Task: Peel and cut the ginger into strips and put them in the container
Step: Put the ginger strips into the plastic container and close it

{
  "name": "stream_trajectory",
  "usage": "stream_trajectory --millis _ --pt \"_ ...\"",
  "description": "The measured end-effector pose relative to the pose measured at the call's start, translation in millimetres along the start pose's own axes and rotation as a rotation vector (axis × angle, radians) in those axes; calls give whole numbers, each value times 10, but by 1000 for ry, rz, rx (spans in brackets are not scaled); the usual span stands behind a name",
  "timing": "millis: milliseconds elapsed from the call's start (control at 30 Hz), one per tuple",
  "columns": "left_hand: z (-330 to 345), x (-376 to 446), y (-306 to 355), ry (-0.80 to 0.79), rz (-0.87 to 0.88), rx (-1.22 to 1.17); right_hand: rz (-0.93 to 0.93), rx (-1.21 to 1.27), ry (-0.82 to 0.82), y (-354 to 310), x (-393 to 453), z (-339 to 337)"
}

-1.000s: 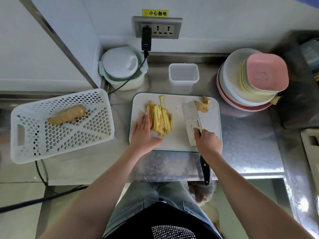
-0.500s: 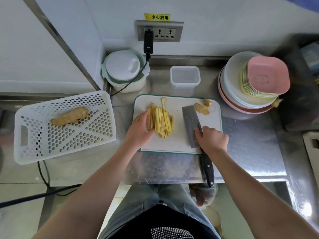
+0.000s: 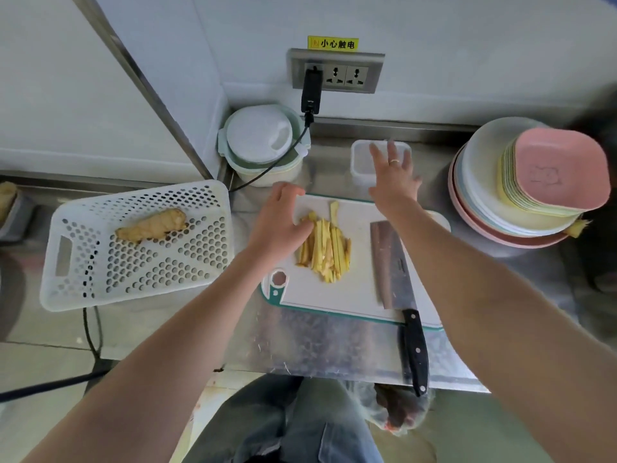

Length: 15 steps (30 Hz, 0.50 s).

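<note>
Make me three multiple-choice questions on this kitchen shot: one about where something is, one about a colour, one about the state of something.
1. Where does the whole piece of ginger lie?
A. in the white perforated basket
B. on the cutting board
C. in the clear container

2. What colour is the top dish on the stack at the right?
A. green
B. pink
C. blue

3. What is the state of the knife?
A. held in the right hand
B. lying on the board, unheld
C. standing in a rack

Answers:
1 A, the ginger piece rests in the basket, left of the cutting board.
2 B, the top dish is pink.
3 B, the knife lies flat while the right hand reaches over the clear container.
</note>
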State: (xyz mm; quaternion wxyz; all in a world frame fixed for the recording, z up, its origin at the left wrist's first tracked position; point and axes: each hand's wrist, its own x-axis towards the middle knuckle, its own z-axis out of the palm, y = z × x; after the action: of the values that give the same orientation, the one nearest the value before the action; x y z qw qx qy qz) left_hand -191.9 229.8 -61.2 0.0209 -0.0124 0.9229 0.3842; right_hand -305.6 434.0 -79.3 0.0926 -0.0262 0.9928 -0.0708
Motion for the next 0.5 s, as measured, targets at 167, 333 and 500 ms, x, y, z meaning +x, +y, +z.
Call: stream_trajectory --millis 167,333,500 --pt "31 -58 -55 -5 -39 -3 18 32 -4 -6 145 113" --pt "13 -78 -6 3 -162 -140 -132 128 135 -55 -113 -8" --pt "-157 -40 442 -153 -300 -448 -372 200 289 -254 -921 -244"
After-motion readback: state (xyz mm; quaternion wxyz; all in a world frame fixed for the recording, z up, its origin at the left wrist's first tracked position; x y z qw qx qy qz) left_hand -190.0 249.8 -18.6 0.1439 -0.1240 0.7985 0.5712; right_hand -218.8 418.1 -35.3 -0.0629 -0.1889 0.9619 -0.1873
